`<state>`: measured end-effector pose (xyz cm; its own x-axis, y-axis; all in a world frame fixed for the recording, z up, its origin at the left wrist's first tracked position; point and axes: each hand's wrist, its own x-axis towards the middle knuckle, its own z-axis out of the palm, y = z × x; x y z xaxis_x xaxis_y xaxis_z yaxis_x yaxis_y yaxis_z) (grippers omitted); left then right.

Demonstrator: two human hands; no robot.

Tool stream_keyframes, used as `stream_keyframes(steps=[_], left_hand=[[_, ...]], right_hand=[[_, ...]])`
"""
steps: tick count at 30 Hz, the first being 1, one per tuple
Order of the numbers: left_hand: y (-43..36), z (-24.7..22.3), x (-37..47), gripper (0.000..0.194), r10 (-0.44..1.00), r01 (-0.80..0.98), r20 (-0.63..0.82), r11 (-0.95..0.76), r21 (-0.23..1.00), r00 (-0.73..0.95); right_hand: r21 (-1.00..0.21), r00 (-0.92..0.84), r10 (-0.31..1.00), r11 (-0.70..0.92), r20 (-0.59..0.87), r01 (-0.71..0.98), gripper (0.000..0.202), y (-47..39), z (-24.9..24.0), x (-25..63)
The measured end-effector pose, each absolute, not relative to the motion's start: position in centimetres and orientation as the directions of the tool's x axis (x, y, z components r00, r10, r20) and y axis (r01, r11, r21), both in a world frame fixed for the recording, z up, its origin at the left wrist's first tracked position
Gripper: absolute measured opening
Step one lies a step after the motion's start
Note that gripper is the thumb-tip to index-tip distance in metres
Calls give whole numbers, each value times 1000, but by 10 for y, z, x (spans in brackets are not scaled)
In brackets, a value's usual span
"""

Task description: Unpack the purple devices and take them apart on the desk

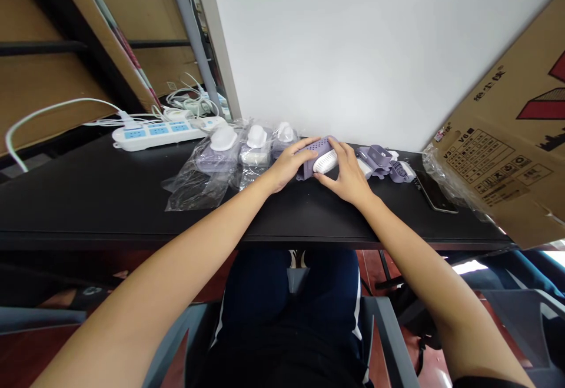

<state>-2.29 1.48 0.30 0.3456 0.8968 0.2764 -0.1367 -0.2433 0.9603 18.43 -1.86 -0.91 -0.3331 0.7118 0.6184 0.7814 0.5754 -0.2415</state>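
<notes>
Both hands are together at the middle of the black table. My left hand (288,167) is closed on the left side of a purple plastic box with small holes (319,145), its thumb and forefinger along the upper face. My right hand (351,177) grips a white-bristled brush (325,163) between thumb and fingers, against the box's right side. Its fingertips also reach the box's top edge. Whether brush and box are joined cannot be made out. Just left stand several purple pieces with white knobs (223,138) in clear plastic bags. Loose purple parts (378,157) lie to the right.
A white power strip (159,132) with cables sits at the back left. A phone (435,191) lies right of the loose parts. A large cardboard box (498,152) leans at the right end, with clear plastic wrap by it. A white panel (353,40) rises behind the table.
</notes>
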Motion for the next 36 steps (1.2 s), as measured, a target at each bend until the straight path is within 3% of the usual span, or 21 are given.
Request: stream_keyframes(steps=[5, 12, 17, 24, 32, 36], left_hand=[[10, 7, -22, 67, 933, -126, 166, -132, 983, 319], [13, 1, -23, 63, 914, 35, 256, -281, 959, 315], [10, 4, -23, 64, 929, 3, 187, -198, 980, 318], [3, 15, -23, 59, 941, -158, 125, -78, 984, 314], [3, 14, -21, 58, 939, -83, 99, -76, 994, 328], [2, 14, -20, 59, 938, -70, 122, -105, 992, 325]], right_hand=[[-76, -372, 663, 543, 649, 836, 56, -17, -10, 185], [115, -456, 674, 486, 581, 866, 36, -22, -2, 186], [169, -498, 666, 496, 555, 852, 35, -22, 1, 187], [47, -412, 641, 506, 647, 861, 46, -18, -5, 188], [218, -516, 645, 486, 563, 846, 43, -23, -1, 184], [217, -478, 662, 439, 578, 872, 45, -22, -2, 182]])
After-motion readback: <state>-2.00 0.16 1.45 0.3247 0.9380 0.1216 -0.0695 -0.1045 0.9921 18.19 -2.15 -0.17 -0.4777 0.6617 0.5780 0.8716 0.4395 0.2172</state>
